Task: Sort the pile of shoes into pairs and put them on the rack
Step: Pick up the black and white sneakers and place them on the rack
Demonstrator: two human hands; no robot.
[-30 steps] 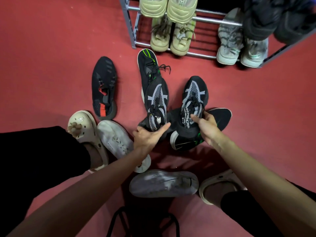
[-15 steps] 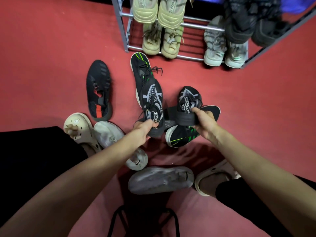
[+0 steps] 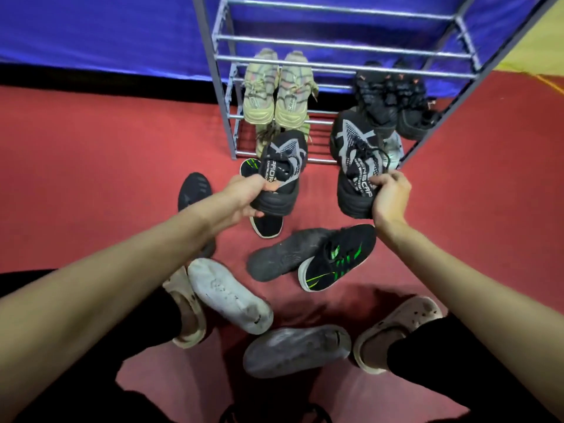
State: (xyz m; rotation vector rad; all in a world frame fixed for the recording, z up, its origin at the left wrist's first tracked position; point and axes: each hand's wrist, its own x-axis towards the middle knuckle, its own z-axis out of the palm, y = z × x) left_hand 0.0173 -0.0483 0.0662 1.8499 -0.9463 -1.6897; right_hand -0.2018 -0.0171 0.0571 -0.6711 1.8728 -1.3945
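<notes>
Item: matched black-and-grey pair, both off the floor. Your left hand (image 3: pixel 244 196) gripped the left shoe (image 3: pixel 282 175) at its heel; your right hand (image 3: pixel 389 196) pinched the right shoe (image 3: pixel 355 166) at its collar. Both toes pointed away from you, toward the rack (image 3: pixel 335 61), long axes running front to back. Your right hand was nearer the rack.

Rack contents: beige pair (image 3: pixel 276 90) at the left edge, black pair (image 3: pixel 393 102) at the right. Upper rails bare.

Floor (image 3: pixel 91 148): unsorted shoes, including a green-striped shoe (image 3: pixel 335 261).

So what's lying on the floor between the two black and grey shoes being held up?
In the head view, nothing: bare red floor shows between the left-hand shoe and the right-hand shoe.
</notes>
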